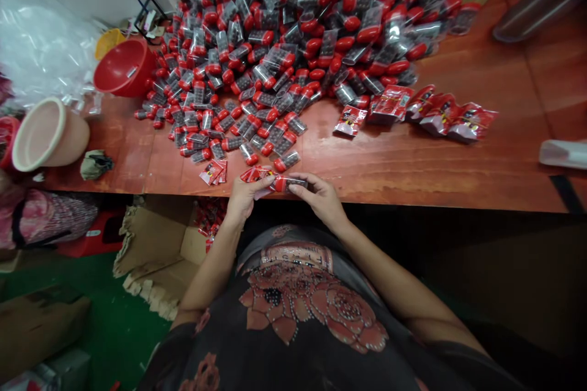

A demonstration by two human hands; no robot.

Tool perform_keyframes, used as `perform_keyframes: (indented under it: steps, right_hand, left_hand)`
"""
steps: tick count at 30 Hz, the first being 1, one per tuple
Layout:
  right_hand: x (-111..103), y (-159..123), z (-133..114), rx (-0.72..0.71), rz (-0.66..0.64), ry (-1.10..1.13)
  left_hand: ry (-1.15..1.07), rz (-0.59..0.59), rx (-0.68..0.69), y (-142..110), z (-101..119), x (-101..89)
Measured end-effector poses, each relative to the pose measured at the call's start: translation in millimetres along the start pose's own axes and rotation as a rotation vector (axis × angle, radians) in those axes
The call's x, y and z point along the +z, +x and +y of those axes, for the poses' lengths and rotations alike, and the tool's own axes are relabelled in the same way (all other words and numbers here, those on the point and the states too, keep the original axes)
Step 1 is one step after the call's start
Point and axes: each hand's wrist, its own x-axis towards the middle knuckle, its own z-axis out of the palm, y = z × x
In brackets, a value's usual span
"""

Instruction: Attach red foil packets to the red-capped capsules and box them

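At the table's front edge, my right hand (324, 200) pinches the clear end of a small red-capped tube (285, 184) with dark contents. The tube lies on its side, its red cap pointing toward my left hand (246, 197). That hand is closed around several small red printed packets (257, 173), and its thumb reaches close to the cap; whether it presses on the cap I cannot tell. Left of it, a few loose packets (213, 172) lie fanned on the wood. Just beyond my fingers begins a large heap of similar tubes (266, 67).
Stacked red packets (389, 104) sit right of the heap. To the left stand a red bowl (123, 67), a pale tub (50, 134) and a crumpled cloth (96, 165). A torn cardboard box (156, 250) is below the table edge. A white scoop-like piece (564, 154) lies far right.
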Motion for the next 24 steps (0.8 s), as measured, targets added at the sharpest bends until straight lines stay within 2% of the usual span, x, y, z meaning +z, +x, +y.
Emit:
perform_keyframes:
  steps: [6,12,18,21,24]
  right_hand:
    - [7,-4,0,0.108,0.05,0.059]
    - [11,-7,5,0.087,0.09,0.064]
    - [11,-5,0,0.172,-0.035,0.067]
    - [14,-7,-5,0.155,-0.013,0.056]
    - [20,-12,-5,0.134,0.022,0.062]
  left_hand:
    - [0.048,-0.066,-0.028,1,-4,-6.7]
    - [0.014,-0.093,0.03,-5,-5,-1.8]
    - [-0.049,-0.04,0.127,-11,-6,7.4]
    - [-0.088,-0.017,0.196,-15,-8,12.6]
    - [-0.084,-0.026,0.191,-18,-12,13.8]
